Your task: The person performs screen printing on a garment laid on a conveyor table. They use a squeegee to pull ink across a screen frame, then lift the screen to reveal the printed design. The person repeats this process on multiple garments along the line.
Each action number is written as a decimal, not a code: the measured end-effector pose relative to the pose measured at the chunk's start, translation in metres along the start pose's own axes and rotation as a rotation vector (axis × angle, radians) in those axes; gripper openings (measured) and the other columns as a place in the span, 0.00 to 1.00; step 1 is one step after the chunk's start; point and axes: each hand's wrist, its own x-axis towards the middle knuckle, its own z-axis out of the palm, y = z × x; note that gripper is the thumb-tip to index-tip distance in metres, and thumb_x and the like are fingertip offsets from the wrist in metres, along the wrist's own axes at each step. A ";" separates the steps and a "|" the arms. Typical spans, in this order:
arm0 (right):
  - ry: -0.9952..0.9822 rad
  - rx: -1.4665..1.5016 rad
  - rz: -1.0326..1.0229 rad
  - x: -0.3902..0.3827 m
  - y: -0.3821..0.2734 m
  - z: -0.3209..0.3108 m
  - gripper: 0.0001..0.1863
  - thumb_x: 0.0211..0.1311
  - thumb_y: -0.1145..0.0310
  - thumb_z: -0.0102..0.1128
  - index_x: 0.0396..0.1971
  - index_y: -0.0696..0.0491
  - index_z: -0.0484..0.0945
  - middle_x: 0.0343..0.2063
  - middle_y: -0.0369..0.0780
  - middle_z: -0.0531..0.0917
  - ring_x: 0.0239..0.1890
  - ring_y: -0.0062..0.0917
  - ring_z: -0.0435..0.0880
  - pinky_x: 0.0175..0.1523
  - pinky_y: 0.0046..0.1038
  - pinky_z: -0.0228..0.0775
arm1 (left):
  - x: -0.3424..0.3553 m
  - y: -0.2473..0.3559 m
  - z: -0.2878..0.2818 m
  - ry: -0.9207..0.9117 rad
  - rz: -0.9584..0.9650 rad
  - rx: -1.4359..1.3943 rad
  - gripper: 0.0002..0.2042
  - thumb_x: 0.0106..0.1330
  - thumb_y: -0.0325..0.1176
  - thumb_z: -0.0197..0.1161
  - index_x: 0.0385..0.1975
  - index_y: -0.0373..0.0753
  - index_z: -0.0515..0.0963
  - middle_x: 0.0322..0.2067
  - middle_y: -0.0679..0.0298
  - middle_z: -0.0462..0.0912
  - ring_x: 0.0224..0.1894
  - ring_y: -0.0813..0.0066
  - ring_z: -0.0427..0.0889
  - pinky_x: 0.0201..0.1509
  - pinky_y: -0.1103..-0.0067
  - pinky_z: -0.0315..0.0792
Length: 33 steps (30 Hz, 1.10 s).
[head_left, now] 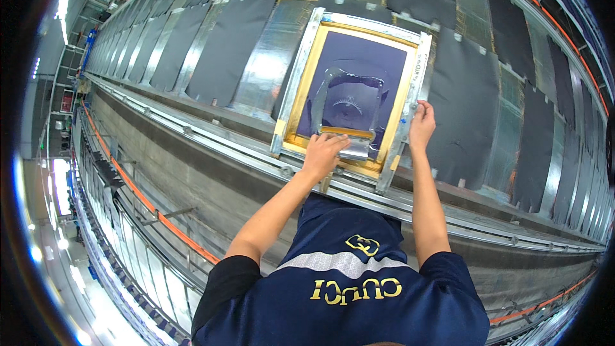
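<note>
A screen printing frame (419, 67) with silvery outer rails and a yellow inner border lies in front of me. Its mesh is dark purple (378, 51), and a wet, glossy ink outline surrounds a pale curved motif (349, 104) near the middle. At the near end of the mesh is a squeegee (355, 149) with a metal holder and an orange-yellow strip. My left hand (325, 154) is closed over the squeegee's left part, its fingers lying across the holder. My right hand (421, 127) grips the frame's right rail, with the fingertips curled at its edge.
Under the frame runs a long printing table carrying rows of dark fabric panels (464, 109) between shiny strips (272, 54). A metal rail (192, 131) follows its near edge, close to my body. Orange tubing (147, 202) runs along the left side.
</note>
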 end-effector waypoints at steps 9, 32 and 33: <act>0.025 -0.046 0.026 -0.033 -0.031 0.091 0.12 0.78 0.64 0.53 0.49 0.53 0.82 0.29 0.44 0.84 0.31 0.33 0.81 0.42 0.37 0.72 | -0.041 -0.100 -0.028 0.071 -0.003 -0.015 0.30 0.46 0.24 0.70 0.54 0.55 0.86 0.60 0.78 0.84 0.57 0.72 0.80 0.50 0.71 0.67; 0.050 -0.041 0.060 -0.035 -0.028 0.101 0.12 0.77 0.65 0.54 0.48 0.53 0.83 0.21 0.40 0.78 0.24 0.23 0.71 0.34 0.33 0.66 | 0.039 -0.144 -0.009 0.086 0.065 0.103 0.25 0.44 0.19 0.68 0.41 0.57 0.89 0.46 0.79 0.89 0.41 0.71 0.81 0.40 0.70 0.67; 0.050 -0.037 0.062 -0.034 -0.027 0.101 0.12 0.77 0.65 0.53 0.48 0.53 0.83 0.23 0.41 0.79 0.25 0.24 0.72 0.34 0.33 0.66 | 0.023 -0.140 -0.011 0.136 0.097 0.078 0.26 0.43 0.19 0.69 0.42 0.57 0.89 0.47 0.79 0.89 0.40 0.72 0.81 0.40 0.71 0.66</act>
